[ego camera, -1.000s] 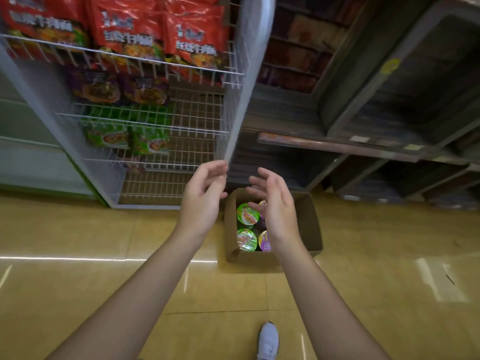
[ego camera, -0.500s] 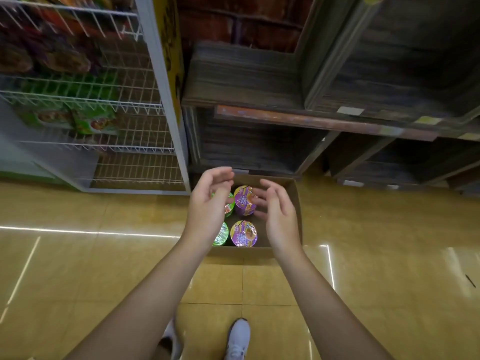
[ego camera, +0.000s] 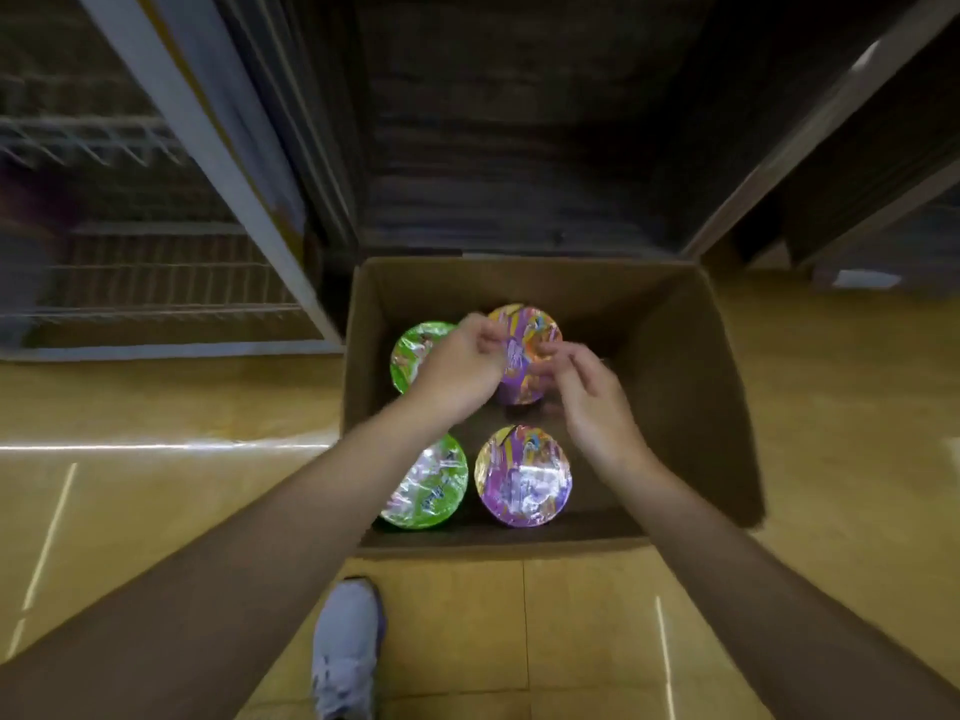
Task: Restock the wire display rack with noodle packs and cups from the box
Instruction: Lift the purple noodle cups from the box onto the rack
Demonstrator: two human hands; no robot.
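An open cardboard box (ego camera: 680,387) sits on the floor with several noodle cups standing in it. Both hands are down inside the box at the far purple cup (ego camera: 527,350). My left hand (ego camera: 460,371) curls its fingers on that cup's left rim and covers part of the far green cup (ego camera: 413,353). My right hand (ego camera: 587,392) curls its fingers on the purple cup's right side. Closer to me stand a green cup (ego camera: 428,485) and a second purple cup (ego camera: 522,478), both untouched. The wire rack (ego camera: 156,283) is at the upper left, blurred.
Dark wooden shelving (ego camera: 519,148) rises right behind the box. The rack's white frame post (ego camera: 208,163) slants down beside the box's left wall. My grey shoe (ego camera: 345,649) stands on the yellow tiled floor in front of the box. The right half of the box holds no cups.
The view dropped down over the box. Both hands went from hovering open above it to reaching inside and closing on the far purple cup.
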